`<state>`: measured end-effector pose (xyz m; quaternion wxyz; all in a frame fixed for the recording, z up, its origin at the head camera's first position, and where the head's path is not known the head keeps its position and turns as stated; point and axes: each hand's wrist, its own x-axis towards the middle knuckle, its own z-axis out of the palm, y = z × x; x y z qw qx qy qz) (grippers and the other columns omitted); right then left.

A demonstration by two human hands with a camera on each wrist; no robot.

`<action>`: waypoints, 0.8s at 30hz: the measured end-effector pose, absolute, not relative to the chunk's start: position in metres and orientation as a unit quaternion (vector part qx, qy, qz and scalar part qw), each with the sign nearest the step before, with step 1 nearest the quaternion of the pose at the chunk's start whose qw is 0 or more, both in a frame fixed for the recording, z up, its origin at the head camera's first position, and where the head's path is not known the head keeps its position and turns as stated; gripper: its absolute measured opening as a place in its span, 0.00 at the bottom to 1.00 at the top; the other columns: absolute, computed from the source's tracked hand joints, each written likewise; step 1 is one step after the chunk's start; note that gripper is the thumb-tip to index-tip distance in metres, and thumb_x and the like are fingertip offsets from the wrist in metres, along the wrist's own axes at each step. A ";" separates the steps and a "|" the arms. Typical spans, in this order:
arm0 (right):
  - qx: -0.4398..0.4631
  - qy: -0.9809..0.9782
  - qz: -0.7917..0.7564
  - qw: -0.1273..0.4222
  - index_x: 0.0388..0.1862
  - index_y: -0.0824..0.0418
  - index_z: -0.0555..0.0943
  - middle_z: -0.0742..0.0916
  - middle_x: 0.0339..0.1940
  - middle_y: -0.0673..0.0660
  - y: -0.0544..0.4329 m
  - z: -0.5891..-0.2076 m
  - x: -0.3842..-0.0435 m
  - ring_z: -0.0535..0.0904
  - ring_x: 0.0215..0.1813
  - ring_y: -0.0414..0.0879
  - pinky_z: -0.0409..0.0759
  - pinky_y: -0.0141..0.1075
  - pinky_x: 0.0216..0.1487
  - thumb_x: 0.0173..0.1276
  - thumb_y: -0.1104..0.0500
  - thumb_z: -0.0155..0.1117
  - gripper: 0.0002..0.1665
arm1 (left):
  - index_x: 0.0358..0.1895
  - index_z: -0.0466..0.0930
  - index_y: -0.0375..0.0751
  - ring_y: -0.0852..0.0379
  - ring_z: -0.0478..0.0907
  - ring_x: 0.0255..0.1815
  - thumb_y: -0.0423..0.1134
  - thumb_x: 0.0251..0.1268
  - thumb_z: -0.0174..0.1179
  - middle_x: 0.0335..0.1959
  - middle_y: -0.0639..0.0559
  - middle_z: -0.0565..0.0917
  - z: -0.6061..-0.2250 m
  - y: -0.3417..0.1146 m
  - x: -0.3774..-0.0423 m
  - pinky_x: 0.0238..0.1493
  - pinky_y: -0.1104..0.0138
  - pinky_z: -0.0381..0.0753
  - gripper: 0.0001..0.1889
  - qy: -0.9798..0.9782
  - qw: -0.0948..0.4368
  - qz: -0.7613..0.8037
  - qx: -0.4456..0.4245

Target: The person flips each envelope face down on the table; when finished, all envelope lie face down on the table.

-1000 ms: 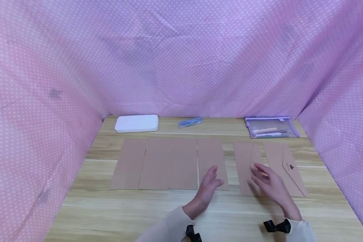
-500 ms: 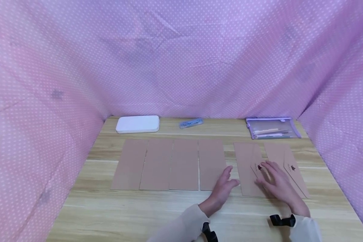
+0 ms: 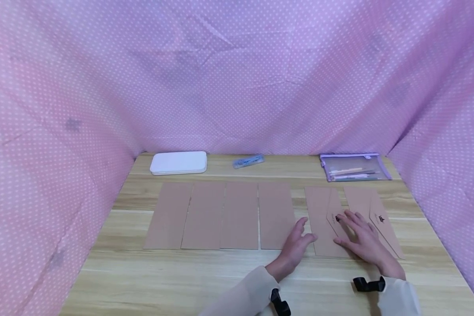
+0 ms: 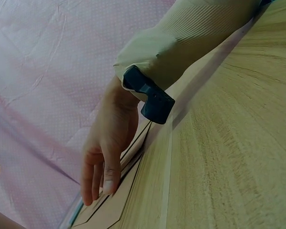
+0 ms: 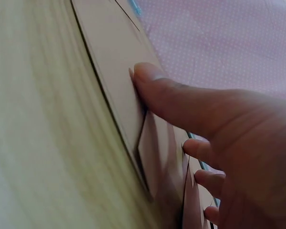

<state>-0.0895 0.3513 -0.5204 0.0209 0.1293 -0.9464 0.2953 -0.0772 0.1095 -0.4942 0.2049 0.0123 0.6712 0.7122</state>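
Note:
My right hand [image 3: 361, 239] rests on the brown envelope [image 3: 320, 219] second from the right, fingers spread over its flap and beside the small black crown mark. In the right wrist view, the thumb [image 5: 150, 76] lies at the flap's edge. The left wrist view shows the same right hand [image 4: 107, 143] with fingertips down on the paper. My left hand [image 3: 294, 248], fingers loosely extended and holding nothing, is over the gap between this envelope and the plain brown envelope [image 3: 276, 210] to its left. Another flap-up envelope [image 3: 357, 197] lies at the far right, partly behind the right hand.
Three more plain brown envelopes [image 3: 205, 215] continue the row leftward. Along the table's back edge lie a white flat case [image 3: 178, 163], a small blue clear packet [image 3: 249, 161] and a purple zip pouch [image 3: 355, 167] with pens. Pink dotted cloth [image 3: 237, 87] encloses the wooden table [image 3: 162, 281].
The left hand has moved right, off the fourth envelope to the gap. The right hand has shifted right and spread its fingers, uncovering the crown mark on the flap.

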 end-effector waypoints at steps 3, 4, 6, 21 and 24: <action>0.134 -0.947 0.291 0.026 0.68 0.63 0.73 0.67 0.73 0.79 0.352 -0.523 -0.090 0.53 0.73 0.82 0.47 0.82 0.61 0.59 0.53 0.74 0.39 | 0.77 0.59 0.43 0.36 0.57 0.79 0.44 0.64 0.54 0.79 0.39 0.61 -0.496 0.112 -0.078 0.76 0.39 0.58 0.36 0.668 0.204 0.715 0.009; 0.136 -0.947 0.290 0.028 0.67 0.63 0.74 0.67 0.72 0.79 0.352 -0.523 -0.090 0.54 0.73 0.83 0.48 0.82 0.60 0.59 0.53 0.74 0.38 | 0.77 0.59 0.42 0.36 0.57 0.79 0.44 0.64 0.54 0.79 0.39 0.61 -0.496 0.113 -0.078 0.77 0.39 0.58 0.36 0.665 0.203 0.719 0.008; 0.140 -0.947 0.287 0.031 0.66 0.62 0.75 0.67 0.72 0.80 0.352 -0.524 -0.090 0.54 0.72 0.83 0.49 0.82 0.60 0.58 0.53 0.75 0.37 | 0.77 0.59 0.41 0.36 0.57 0.79 0.43 0.64 0.54 0.78 0.38 0.61 -0.496 0.114 -0.078 0.77 0.39 0.58 0.36 0.658 0.201 0.726 0.010; 0.145 -0.952 0.269 0.038 0.68 0.58 0.75 0.67 0.73 0.78 0.354 -0.530 -0.091 0.55 0.72 0.82 0.49 0.81 0.61 0.58 0.51 0.75 0.39 | 0.75 0.58 0.33 0.32 0.53 0.80 0.36 0.64 0.51 0.79 0.32 0.56 -0.501 0.131 -0.075 0.78 0.38 0.54 0.35 0.526 0.190 0.829 -0.025; 0.143 -0.953 0.265 0.042 0.67 0.59 0.76 0.68 0.72 0.78 0.354 -0.529 -0.091 0.55 0.71 0.83 0.50 0.80 0.60 0.57 0.51 0.75 0.38 | 0.73 0.61 0.32 0.34 0.57 0.77 0.35 0.64 0.50 0.79 0.32 0.57 -0.501 0.131 -0.075 0.76 0.37 0.55 0.32 0.491 0.183 0.850 -0.052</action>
